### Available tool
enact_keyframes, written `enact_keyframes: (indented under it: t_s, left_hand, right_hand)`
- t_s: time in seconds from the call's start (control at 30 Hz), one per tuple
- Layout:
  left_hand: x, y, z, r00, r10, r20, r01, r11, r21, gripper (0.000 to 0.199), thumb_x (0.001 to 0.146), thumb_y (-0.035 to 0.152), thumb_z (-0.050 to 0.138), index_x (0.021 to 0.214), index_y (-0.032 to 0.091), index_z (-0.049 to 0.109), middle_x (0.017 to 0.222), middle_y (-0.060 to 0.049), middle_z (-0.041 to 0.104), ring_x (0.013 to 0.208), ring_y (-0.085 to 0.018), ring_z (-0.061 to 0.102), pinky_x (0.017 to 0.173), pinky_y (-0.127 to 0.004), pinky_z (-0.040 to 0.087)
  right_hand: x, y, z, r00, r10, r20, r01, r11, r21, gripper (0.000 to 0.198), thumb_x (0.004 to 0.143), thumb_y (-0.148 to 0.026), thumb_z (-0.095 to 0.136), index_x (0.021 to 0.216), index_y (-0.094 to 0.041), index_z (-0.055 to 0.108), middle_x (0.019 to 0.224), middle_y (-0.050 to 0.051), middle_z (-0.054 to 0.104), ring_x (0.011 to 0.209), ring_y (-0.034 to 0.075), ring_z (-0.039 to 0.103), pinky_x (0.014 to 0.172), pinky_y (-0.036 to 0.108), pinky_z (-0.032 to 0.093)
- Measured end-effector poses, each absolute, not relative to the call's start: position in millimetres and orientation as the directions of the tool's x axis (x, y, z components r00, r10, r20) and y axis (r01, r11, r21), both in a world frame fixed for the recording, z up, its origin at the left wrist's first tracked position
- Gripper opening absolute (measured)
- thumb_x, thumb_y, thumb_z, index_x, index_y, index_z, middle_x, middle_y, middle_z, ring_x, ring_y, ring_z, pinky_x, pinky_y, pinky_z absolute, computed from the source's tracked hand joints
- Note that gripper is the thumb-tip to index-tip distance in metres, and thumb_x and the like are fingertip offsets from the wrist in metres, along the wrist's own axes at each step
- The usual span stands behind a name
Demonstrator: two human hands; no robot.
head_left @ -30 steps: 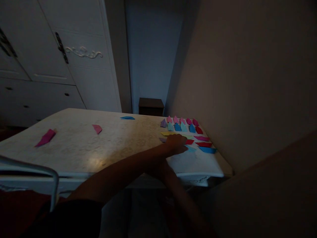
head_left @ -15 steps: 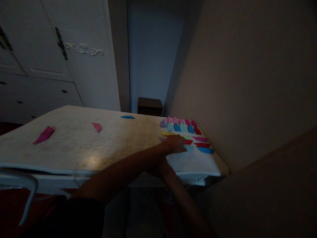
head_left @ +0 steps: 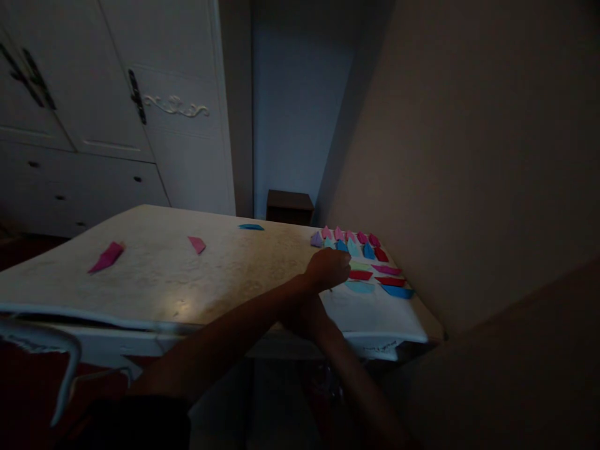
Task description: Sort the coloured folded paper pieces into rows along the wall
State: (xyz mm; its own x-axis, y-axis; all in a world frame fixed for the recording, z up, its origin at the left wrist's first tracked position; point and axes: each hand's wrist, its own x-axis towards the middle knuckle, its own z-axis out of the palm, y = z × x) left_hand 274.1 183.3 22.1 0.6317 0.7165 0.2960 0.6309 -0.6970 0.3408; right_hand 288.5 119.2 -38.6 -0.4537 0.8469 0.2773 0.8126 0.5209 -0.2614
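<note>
My left hand reaches in from the left, fingers curled closed, over the left end of rows of small folded paper boats. Whatever it may hold is hidden. Just right of it lie a red paper boat and a light blue one. Farther right are a dark red boat and a blue boat. My right hand is under my left forearm near the table's front edge, its fingers mostly hidden and dark. Behind stand upright paper pieces, including a purple one and a pink one.
On the marbled table a magenta folded paper, a pink one and a blue one lie apart. A wall borders the right side. A white chair frame is at lower left, a wardrobe behind.
My left hand has lifted slightly off the front boats and its fingers have drawn in. It now covers the yellow boat's place. The view has shifted a little left.
</note>
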Motion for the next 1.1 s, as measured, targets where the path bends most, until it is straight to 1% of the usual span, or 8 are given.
enact_keyframes:
  t_s: [0.17,0.23,0.33,0.6,0.7,0.8,0.93,1.1]
  left_hand:
    - [208,181,16,0.504,0.787,0.356,0.661,-0.616,0.429,0.047,0.09,0.035,0.038,0.047,0.017,0.045,0.048,0.0,0.043,0.051,-0.012,0.046,0.053,-0.025,0.031]
    - [172,183,6,0.358,0.872,0.335,0.556,-0.487,0.673,0.055,0.089,0.046,0.037,0.042,0.019,0.031,0.044,0.003,0.027,0.046,-0.009,0.033,0.048,-0.024,0.023]
    - [114,183,-9,0.221,0.94,0.261,0.486,-0.338,0.806,0.055,0.083,0.053,0.043,0.044,0.021,0.022,0.046,0.005,0.019,0.046,-0.008,0.022,0.047,-0.026,0.017]
    - [2,166,-22,0.11,0.93,0.35,0.757,-0.307,0.577,0.046,0.087,0.045,0.039,0.049,0.02,0.033,0.047,0.004,0.031,0.048,-0.011,0.031,0.054,-0.029,0.018]
    - [-10,163,-20,0.098,0.936,0.338,0.782,-0.283,0.556,0.038,0.086,0.036,0.04,0.051,0.021,0.034,0.049,0.003,0.036,0.049,-0.013,0.036,0.056,-0.029,0.02]
    - [-12,163,-19,0.068,0.961,0.267,0.788,-0.216,0.576,0.029,0.077,0.024,0.046,0.052,0.021,0.032,0.05,0.004,0.035,0.052,-0.013,0.037,0.056,-0.028,0.02]
    - [-13,166,-23,0.035,0.967,0.253,0.739,-0.195,0.645,0.027,0.069,0.02,0.048,0.051,0.021,0.028,0.05,0.005,0.031,0.052,-0.013,0.033,0.055,-0.028,0.018]
    - [-19,171,-27,-0.017,0.96,0.281,0.546,-0.226,0.806,0.027,0.064,0.02,0.047,0.05,0.021,0.024,0.05,0.007,0.025,0.052,-0.01,0.03,0.054,-0.025,0.02]
  right_hand:
    - [288,118,-32,-0.431,0.891,0.144,0.867,0.453,-0.207,0.025,0.092,-0.028,0.047,0.094,-0.017,0.069,0.092,0.011,0.072,0.083,0.024,0.065,0.069,0.031,0.042]
    - [290,117,-32,-0.455,0.879,0.144,0.852,0.476,-0.217,0.027,0.094,-0.029,0.045,0.085,-0.018,0.068,0.084,0.007,0.071,0.074,0.019,0.064,0.065,0.028,0.038]
    - [291,117,-33,-0.474,0.86,0.189,0.834,0.508,-0.216,0.033,0.095,-0.033,0.045,0.072,-0.019,0.064,0.072,0.003,0.066,0.064,0.014,0.058,0.06,0.026,0.032]
    - [279,145,-24,-0.467,0.873,0.143,0.802,0.486,-0.347,0.04,0.094,-0.039,0.044,0.062,-0.019,0.054,0.06,-0.002,0.055,0.057,0.013,0.05,0.056,0.025,0.029]
    - [260,180,-15,-0.474,0.866,0.159,0.768,0.495,-0.408,0.032,0.093,-0.037,0.046,0.069,-0.018,0.056,0.066,-0.001,0.057,0.062,0.013,0.053,0.058,0.024,0.034]
    - [234,224,-6,-0.434,0.883,0.179,0.842,0.468,-0.27,0.016,0.091,-0.027,0.049,0.094,-0.017,0.061,0.087,0.002,0.065,0.079,0.014,0.059,0.07,0.024,0.041]
    - [198,279,0,-0.385,0.914,0.128,0.914,0.397,-0.086,0.036,0.089,-0.03,0.053,0.122,-0.018,0.054,0.122,0.011,0.058,0.103,0.021,0.059,0.082,0.029,0.044]
    - [170,328,-4,-0.337,0.94,0.055,0.942,0.337,0.012,0.037,0.09,-0.026,0.048,0.124,-0.015,0.056,0.123,0.016,0.057,0.104,0.026,0.061,0.081,0.034,0.046]
